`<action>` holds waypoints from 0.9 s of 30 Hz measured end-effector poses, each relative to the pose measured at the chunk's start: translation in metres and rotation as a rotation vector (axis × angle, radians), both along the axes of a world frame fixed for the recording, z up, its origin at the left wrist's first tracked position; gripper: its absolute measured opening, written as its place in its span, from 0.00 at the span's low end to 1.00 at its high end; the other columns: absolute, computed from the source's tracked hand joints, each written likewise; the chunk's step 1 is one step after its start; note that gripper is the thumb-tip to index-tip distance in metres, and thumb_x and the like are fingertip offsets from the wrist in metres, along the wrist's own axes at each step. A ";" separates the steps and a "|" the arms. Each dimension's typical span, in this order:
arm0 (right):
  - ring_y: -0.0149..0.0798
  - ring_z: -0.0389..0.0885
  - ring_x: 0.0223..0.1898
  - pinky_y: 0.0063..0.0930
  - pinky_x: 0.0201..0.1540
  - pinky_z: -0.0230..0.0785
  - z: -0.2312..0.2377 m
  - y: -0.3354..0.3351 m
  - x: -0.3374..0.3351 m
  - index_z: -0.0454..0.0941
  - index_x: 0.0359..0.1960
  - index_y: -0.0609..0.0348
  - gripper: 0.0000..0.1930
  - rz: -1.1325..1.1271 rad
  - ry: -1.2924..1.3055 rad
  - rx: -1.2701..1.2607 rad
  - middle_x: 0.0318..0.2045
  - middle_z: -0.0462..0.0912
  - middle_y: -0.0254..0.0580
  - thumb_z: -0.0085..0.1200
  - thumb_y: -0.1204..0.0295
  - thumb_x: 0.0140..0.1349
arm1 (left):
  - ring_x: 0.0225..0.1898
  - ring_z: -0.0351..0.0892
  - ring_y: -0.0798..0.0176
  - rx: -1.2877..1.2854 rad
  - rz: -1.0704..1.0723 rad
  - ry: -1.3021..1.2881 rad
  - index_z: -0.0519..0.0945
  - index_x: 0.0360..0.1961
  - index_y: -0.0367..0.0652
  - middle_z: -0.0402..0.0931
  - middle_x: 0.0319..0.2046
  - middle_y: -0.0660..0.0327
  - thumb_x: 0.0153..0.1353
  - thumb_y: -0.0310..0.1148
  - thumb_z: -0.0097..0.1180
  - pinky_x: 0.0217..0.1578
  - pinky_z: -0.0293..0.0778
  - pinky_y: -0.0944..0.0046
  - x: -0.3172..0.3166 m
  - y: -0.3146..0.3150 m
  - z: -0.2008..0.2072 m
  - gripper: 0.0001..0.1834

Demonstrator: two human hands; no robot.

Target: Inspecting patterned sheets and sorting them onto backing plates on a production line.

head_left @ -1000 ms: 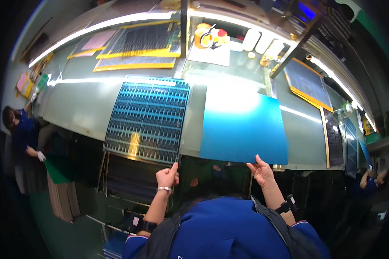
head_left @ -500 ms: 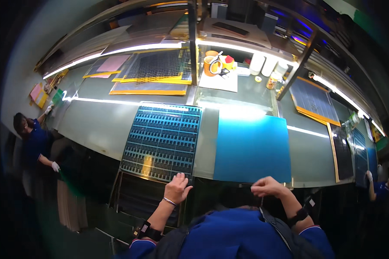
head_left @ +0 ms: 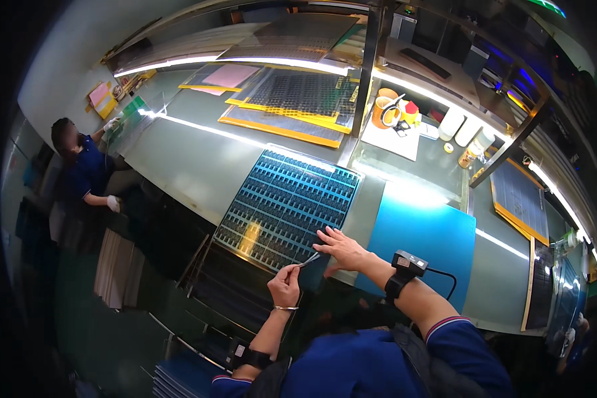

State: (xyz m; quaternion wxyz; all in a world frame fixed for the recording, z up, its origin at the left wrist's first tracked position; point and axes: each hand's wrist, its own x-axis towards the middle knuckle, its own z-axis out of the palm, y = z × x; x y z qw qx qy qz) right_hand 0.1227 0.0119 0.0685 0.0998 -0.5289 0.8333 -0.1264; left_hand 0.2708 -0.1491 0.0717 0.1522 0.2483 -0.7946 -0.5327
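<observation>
Your left hand (head_left: 284,285) pinches a thin silvery piece (head_left: 309,259); your right hand (head_left: 343,251), fingers splayed, meets the near-right corner of the patterned panel (head_left: 286,204) on the bench (head_left: 192,176). Panel likely stiff, scratch-prone: grip edges.

Panel (head_left: 290,200), blue sheet (head_left: 423,237) on seemingly-glass bench (head_left: 194,154)

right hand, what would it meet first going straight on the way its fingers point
The right hand would probably meet the patterned sheet first; whether it already touches is unclear.
</observation>
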 end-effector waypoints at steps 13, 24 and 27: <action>0.50 0.78 0.29 0.40 0.28 0.69 0.269 -0.046 -0.035 0.77 0.38 0.54 0.13 -0.157 0.163 -0.909 0.28 0.78 0.47 0.51 0.77 0.48 | 0.66 0.37 0.36 -0.920 -0.402 -0.416 0.63 0.59 0.75 0.43 0.67 0.56 0.56 0.61 0.42 0.53 0.37 0.21 -0.059 0.007 -0.015 0.28; 0.45 0.76 0.50 0.39 0.55 0.66 0.061 0.130 0.152 0.81 0.41 0.53 0.20 -0.626 0.288 -0.638 0.45 0.79 0.46 0.44 0.85 0.48 | 0.42 0.78 0.54 1.494 -0.429 -0.165 0.69 0.50 0.36 0.76 0.42 0.47 0.64 0.51 0.40 0.42 0.75 0.58 -0.019 0.051 0.028 0.28; 0.47 0.71 0.55 0.45 0.59 0.59 0.029 0.141 0.194 0.79 0.45 0.48 0.19 -0.633 0.107 -0.439 0.51 0.73 0.49 0.51 0.79 0.50 | 0.39 0.79 0.57 1.291 -0.541 -0.586 0.71 0.45 0.37 0.77 0.39 0.52 0.62 0.43 0.47 0.37 0.79 0.61 0.007 0.065 0.025 0.19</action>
